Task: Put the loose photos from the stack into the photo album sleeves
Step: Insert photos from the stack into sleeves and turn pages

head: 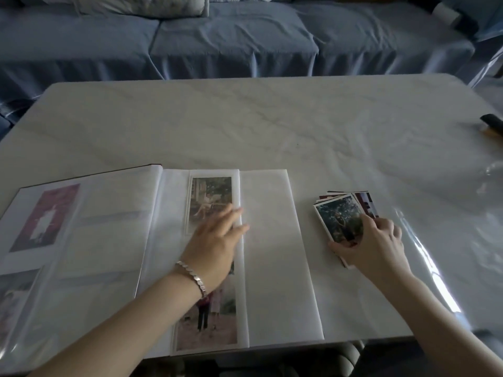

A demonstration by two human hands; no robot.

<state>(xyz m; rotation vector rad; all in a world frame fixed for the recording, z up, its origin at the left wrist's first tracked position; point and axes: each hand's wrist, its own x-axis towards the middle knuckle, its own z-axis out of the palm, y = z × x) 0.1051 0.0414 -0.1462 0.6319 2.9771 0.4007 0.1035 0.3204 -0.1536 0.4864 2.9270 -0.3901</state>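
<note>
**Friend:** Where are the loose photos?

**Me:** The stack lies on the bench, just right of the open album, slightly fanned. My right hand grips its near end, thumb at the near edge and fingers curled over the right side. I'd say that's to peel off the top photo.

**Friend:** And the other hand?

**Me:** My left hand is released, with straight fingers flat on the right-hand page. It sits where the filled sleeves meet the blank column. I reckon it pins the page and feels for the next opening. It's blurred, so I can't tell whether a fingertip is under the plastic.

**Friend:** Much left to do?

**Me:** Probably. The stack looks several photos thick, and that outer column looks unfilled.

**Friend:** What's around you?

**Me:** A bracelet on my left wrist, and a blue-covered sofa beyond the bench.
</note>
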